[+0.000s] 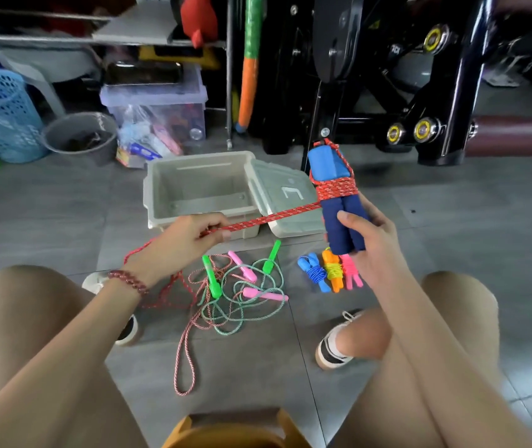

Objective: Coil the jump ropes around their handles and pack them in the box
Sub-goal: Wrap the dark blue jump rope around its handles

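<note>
Right hand gripped the paired blue foam handles low down, thumb across the front and fingers curled behind, upright above the lid. Several turns of red rope sat round the handles' middle. Left hand pinched the free run taut, and the slack fell to the floor.

Judged: the rope is soft, light and braided, so the wraps will likely loosen without tension. The foam is grippy and slightly squashy. Best hold is low, clear of the wraps.

The open grey box stood on the floor beyond the hands, nothing visible inside, with the lid against its right side. Three coiled small ropes lay in front of the lid. The tangled green and pink ropes lay between the feet. Grey tiles; a black exercise frame and a clear storage bin behind.
</note>
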The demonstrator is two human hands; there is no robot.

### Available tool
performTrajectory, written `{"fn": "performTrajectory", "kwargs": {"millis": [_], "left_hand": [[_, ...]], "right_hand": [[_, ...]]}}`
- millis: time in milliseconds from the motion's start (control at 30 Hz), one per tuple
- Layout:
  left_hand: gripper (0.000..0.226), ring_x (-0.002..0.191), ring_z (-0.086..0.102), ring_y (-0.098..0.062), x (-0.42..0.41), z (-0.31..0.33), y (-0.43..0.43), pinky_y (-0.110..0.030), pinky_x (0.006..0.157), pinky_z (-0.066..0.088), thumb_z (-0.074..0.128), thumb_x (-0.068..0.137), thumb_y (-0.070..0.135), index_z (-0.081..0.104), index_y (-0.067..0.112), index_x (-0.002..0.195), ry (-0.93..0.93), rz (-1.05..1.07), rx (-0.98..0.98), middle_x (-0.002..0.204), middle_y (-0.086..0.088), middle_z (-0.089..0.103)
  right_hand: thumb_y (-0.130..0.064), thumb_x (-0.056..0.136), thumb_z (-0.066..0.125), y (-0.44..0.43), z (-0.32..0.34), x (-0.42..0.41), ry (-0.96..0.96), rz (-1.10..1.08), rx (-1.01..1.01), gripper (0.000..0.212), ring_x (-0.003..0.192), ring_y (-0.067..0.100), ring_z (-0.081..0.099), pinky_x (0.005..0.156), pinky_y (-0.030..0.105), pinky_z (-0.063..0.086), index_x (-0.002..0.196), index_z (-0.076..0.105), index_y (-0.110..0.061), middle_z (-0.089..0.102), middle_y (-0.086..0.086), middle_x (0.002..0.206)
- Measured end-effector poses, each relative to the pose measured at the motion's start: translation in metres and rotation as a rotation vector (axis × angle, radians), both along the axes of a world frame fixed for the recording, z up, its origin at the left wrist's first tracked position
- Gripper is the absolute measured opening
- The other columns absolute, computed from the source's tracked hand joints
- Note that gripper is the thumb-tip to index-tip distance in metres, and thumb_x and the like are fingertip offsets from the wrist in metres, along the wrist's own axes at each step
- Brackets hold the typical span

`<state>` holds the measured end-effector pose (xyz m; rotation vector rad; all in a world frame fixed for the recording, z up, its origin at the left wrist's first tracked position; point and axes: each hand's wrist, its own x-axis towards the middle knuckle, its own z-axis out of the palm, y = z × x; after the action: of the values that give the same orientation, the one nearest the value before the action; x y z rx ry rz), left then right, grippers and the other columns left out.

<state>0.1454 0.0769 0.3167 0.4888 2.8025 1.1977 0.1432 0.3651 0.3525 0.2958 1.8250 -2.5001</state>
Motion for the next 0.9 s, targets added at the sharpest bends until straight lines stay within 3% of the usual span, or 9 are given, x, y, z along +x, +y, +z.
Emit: {"fn": "performTrajectory", "kwargs": {"millis": [100,167,233,333,400,467,567,767,900], "left_hand": [[0.026,0.053,0.044,-0.011,0.002,0.003,-0.003,-0.035,0.056,0.040,0.044,0.095,0.046,0.046,0.036,0.071,0.057,0.043,-0.033,0.059,0.007,0.049],[0.031,0.061,0.047,-0.015,0.002,0.004,-0.005,-0.038,0.062,0.042,0.036,0.092,0.052,0.044,0.030,0.072,0.080,0.049,0.026,0.064,0.003,0.047],[0.026,0.064,0.047,-0.017,0.001,0.003,-0.007,-0.038,0.064,0.041,0.039,0.095,0.043,0.049,0.029,0.076,0.080,0.078,0.069,0.069,0.003,0.049],[0.024,0.059,0.045,-0.021,-0.002,0.003,-0.007,-0.036,0.059,0.042,0.043,0.099,0.023,0.053,0.033,0.079,0.055,0.166,0.095,0.072,-0.009,0.053],[0.019,0.060,0.045,-0.016,-0.002,0.005,-0.006,-0.022,0.054,0.041,0.047,0.097,0.022,0.052,0.034,0.083,0.059,0.195,0.116,0.075,-0.016,0.054],[0.013,0.060,0.046,-0.022,-0.001,0.006,-0.007,-0.019,0.054,0.042,0.051,0.095,0.025,0.054,0.031,0.084,0.069,0.180,0.114,0.075,-0.018,0.055],[0.016,0.062,0.049,-0.031,0.002,0.003,-0.010,-0.040,0.057,0.046,0.052,0.093,0.032,0.054,0.025,0.079,0.071,0.174,0.071,0.070,-0.013,0.054],[0.022,0.062,0.052,-0.024,0.001,-0.004,-0.012,-0.041,0.062,0.045,0.044,0.097,0.032,0.048,0.018,0.080,0.032,0.203,0.034,0.067,-0.011,0.052],[0.025,0.050,0.040,-0.008,0.002,-0.006,-0.013,-0.023,0.050,0.035,0.048,0.094,0.035,0.049,0.017,0.077,-0.021,0.174,0.027,0.059,0.000,0.043]], "right_hand": [[0.006,0.085,0.057,0.000,0.001,-0.001,0.050,0.025,0.095,0.031,0.071,0.020,0.065,0.065,0.033,0.054,0.111,0.064,-0.009,0.069,0.004,0.083],[0.007,0.085,0.058,-0.001,-0.001,-0.002,0.087,0.032,0.133,0.038,0.080,0.015,0.067,0.071,0.035,0.055,0.117,0.060,-0.015,0.071,-0.004,0.089],[0.009,0.085,0.058,-0.003,-0.002,-0.003,0.107,0.028,0.133,0.051,0.091,0.011,0.067,0.078,0.034,0.056,0.123,0.054,-0.026,0.071,-0.013,0.096],[0.008,0.084,0.060,-0.005,-0.003,-0.005,0.133,0.026,0.183,0.051,0.098,0.011,0.066,0.084,0.034,0.053,0.123,0.055,-0.024,0.069,-0.009,0.105],[0.008,0.083,0.061,-0.005,-0.004,-0.006,0.148,0.014,0.203,0.050,0.101,0.014,0.066,0.087,0.037,0.053,0.121,0.057,-0.025,0.069,-0.005,0.108],[0.007,0.083,0.062,-0.006,-0.004,-0.006,0.161,0.000,0.206,0.050,0.104,0.016,0.065,0.091,0.039,0.052,0.122,0.058,-0.025,0.068,-0.003,0.111],[0.005,0.083,0.063,-0.007,-0.004,-0.007,0.172,0.001,0.205,0.053,0.111,0.018,0.063,0.095,0.040,0.051,0.128,0.057,-0.021,0.066,0.001,0.120],[0.009,0.082,0.061,-0.012,0.000,-0.007,0.206,0.015,0.197,0.056,0.112,0.016,0.062,0.096,0.035,0.050,0.131,0.054,-0.018,0.066,-0.002,0.121],[0.009,0.082,0.062,-0.013,0.003,-0.007,0.213,0.010,0.206,0.054,0.108,0.015,0.063,0.090,0.031,0.052,0.129,0.054,-0.016,0.067,-0.003,0.116]]}}
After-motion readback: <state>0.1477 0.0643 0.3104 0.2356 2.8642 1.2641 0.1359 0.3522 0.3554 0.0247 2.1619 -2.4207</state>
